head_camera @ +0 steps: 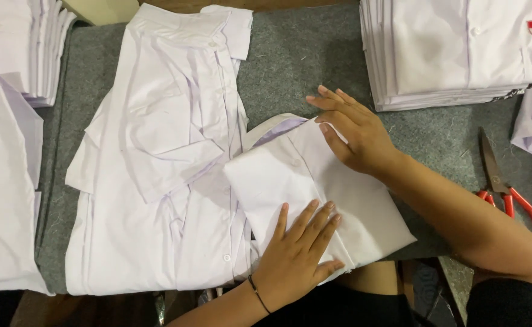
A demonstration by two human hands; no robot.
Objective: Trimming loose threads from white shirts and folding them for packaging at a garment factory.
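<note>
My left hand (299, 257) and right hand (353, 130) press flat, fingers spread, on the folded shirt (314, 181); unfolded shirts (163, 163) wait at nine o'clock, a finished stack (453, 54) at one.

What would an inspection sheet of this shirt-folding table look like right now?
Surface: grey felt mat, partly bare.
Job's things: folded white shirt under both hands, overlapping an unfolded white shirt spread flat.
Clutter: red-handled scissors at the right; stack of folded white shirts top right; another pile top left; white cloth at the left edge.
Hands: left hand flat on the folded shirt's near edge; right hand pressing its far corner; both open.
Cables: nothing seen.
Surroundings: dark floor below the table edge.
</note>
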